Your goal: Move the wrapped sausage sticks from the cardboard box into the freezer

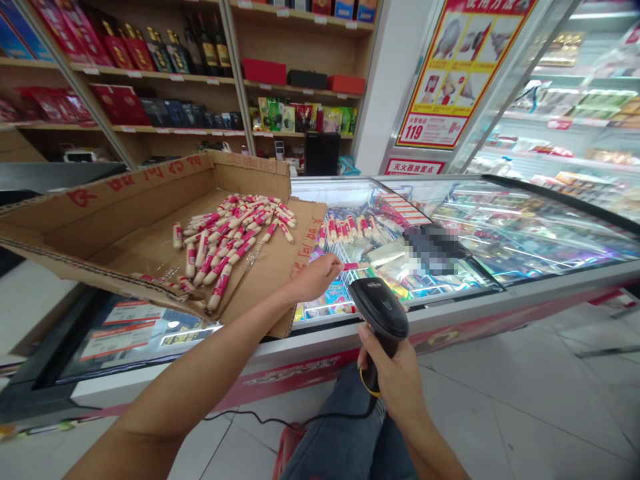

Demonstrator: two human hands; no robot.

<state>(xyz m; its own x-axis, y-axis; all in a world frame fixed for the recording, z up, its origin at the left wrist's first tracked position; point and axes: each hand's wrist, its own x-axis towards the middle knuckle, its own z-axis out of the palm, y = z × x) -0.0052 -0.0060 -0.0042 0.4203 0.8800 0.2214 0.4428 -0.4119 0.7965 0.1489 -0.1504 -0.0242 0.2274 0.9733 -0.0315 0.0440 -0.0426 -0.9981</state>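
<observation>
One stick [353,266] — in left hand [317,275] — sits past carton's edge [303,260].

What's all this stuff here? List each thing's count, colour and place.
cardboard box: one, brown, left
wrapped sticks: many, cream and pink, mostly in box
scanner: one, black, front centre
freezer: at least one, white, middle
pixelated object: one, dark, right of centre
shelves: several, tan, back left
bottles: several, dark, upper left
packaged goods: many, mixed colours, freezer and shelves
poster: one, red and yellow, upper right
lit case: one, white, far right
legs: two, blue jeans, bottom centre
left hand: one, bare, centre, holding stick
right hand: one, bare, front, holding scanner
</observation>
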